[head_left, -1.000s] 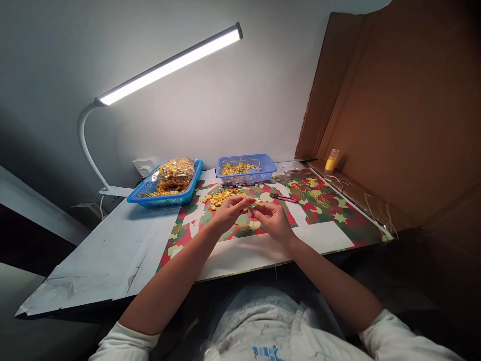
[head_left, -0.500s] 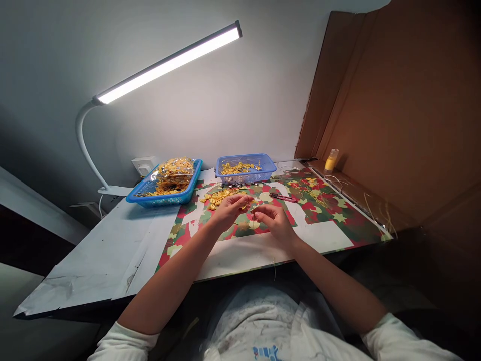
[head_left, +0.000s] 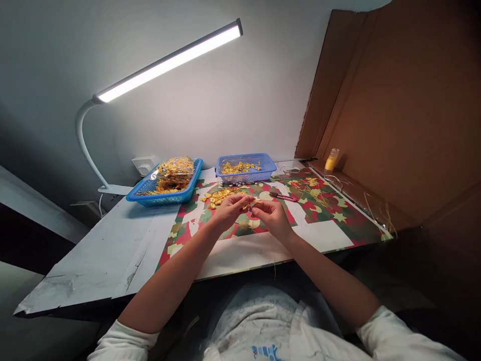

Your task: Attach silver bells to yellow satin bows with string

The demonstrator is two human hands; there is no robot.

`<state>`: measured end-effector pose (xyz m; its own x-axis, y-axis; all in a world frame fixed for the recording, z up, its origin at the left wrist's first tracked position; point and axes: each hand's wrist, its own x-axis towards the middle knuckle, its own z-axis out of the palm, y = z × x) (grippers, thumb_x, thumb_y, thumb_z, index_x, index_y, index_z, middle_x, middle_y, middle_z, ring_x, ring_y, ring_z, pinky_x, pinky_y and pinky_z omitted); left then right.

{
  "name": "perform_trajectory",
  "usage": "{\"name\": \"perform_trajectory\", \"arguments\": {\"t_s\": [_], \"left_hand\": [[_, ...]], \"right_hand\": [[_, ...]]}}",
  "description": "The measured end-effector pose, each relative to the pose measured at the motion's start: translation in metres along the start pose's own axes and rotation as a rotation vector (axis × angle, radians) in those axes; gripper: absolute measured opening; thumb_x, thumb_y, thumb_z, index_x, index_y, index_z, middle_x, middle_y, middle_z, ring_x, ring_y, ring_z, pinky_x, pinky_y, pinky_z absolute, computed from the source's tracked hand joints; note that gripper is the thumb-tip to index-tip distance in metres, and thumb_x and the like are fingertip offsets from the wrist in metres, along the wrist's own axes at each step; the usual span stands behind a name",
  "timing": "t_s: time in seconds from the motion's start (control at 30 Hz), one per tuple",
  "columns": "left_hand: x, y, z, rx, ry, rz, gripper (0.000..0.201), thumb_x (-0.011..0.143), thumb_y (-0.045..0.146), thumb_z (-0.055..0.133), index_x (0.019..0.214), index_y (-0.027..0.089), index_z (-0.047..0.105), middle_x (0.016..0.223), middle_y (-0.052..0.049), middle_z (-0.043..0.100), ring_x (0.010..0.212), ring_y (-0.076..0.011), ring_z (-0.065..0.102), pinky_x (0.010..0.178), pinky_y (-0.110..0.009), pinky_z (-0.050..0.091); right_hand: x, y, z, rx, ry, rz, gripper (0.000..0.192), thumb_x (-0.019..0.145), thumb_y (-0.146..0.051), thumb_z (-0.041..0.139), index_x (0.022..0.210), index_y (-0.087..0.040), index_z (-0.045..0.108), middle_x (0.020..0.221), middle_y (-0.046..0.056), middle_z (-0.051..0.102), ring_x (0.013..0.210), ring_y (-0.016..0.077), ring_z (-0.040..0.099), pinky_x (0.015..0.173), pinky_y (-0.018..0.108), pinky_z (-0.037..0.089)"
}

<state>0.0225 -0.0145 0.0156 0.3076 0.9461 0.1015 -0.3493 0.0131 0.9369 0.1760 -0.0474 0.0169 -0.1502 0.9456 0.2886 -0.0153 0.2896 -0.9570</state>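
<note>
The left hand (head_left: 228,210) and right hand (head_left: 273,216) meet just above the table, fingertips drawn together and pinched on a small gold bow (head_left: 249,203) held between them. The bow sits in the gap where the two hands meet, a shade closer to the left fingertips, and its long axis seems to run across from one hand to the other, though it is too small here to be sure. Both hands are closed around it in a fine pinch, not a fist.

Just beyond the left hand lies a loose pile of bows (head_left: 218,196) on the patterned mat (head_left: 330,213); that hand is the nearer one to it. Just beyond the right hand, a red-handled tool (head_left: 282,197) lies flat on the mat, its length running left to right.

Farther out, past the pile, stand two blue baskets: a small basket (head_left: 246,168) straight ahead of the hands and a large basket (head_left: 165,186) off to the left, both holding more gold pieces. Well off to the right, against the cardboard (head_left: 394,115), stands a yellow bottle (head_left: 331,160). A lamp (head_left: 169,62) hangs above.
</note>
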Motion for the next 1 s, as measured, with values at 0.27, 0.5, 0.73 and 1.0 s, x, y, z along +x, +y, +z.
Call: {"name": "perform_trajectory", "arguments": {"t_s": [0.27, 0.5, 0.73, 1.0], "left_hand": [[0.0006, -0.0040, 0.0008, -0.046, 0.040, 0.034, 0.033, 0.054, 0.042, 0.088, 0.069, 0.015, 0.076, 0.071, -0.003, 0.069, 0.065, -0.0093, 0.057, 0.064, -0.022, 0.044], [0.0012, -0.0059, -0.0009, -0.084, 0.063, 0.044, 0.032, 0.053, 0.040, 0.088, 0.068, 0.015, 0.075, 0.075, -0.003, 0.069, 0.064, -0.0085, 0.056, 0.066, -0.022, 0.046], [0.0005, -0.0040, -0.0014, -0.099, 0.032, 0.005, 0.031, 0.056, 0.039, 0.087, 0.070, 0.014, 0.074, 0.076, -0.003, 0.068, 0.062, -0.0081, 0.055, 0.065, -0.023, 0.045], [-0.0011, -0.0021, 0.0012, -0.129, -0.015, 0.025, 0.023, 0.069, 0.036, 0.080, 0.070, 0.015, 0.071, 0.090, -0.005, 0.069, 0.079, -0.0135, 0.060, 0.078, -0.027, 0.045]], "right_hand": [[0.0012, 0.0009, -0.0020, 0.026, 0.006, 0.069, 0.012, 0.062, -0.028, 0.059, 0.057, -0.017, 0.063, 0.059, 0.001, 0.061, 0.059, 0.0136, 0.053, 0.057, 0.026, 0.042], [-0.0038, 0.0061, 0.0002, 0.092, -0.050, 0.116, 0.012, 0.063, -0.028, 0.059, 0.060, -0.017, 0.061, 0.058, -0.001, 0.057, 0.055, 0.0111, 0.049, 0.054, 0.024, 0.039], [-0.0031, 0.0078, -0.0014, 0.146, -0.057, 0.062, 0.011, 0.067, -0.029, 0.059, 0.063, -0.018, 0.060, 0.060, -0.001, 0.059, 0.062, 0.0130, 0.053, 0.063, 0.027, 0.044], [-0.0024, 0.0079, 0.0004, 0.239, -0.119, 0.127, 0.008, 0.068, -0.027, 0.051, 0.069, -0.020, 0.055, 0.067, 0.000, 0.062, 0.065, 0.0133, 0.056, 0.066, 0.028, 0.045]]}}
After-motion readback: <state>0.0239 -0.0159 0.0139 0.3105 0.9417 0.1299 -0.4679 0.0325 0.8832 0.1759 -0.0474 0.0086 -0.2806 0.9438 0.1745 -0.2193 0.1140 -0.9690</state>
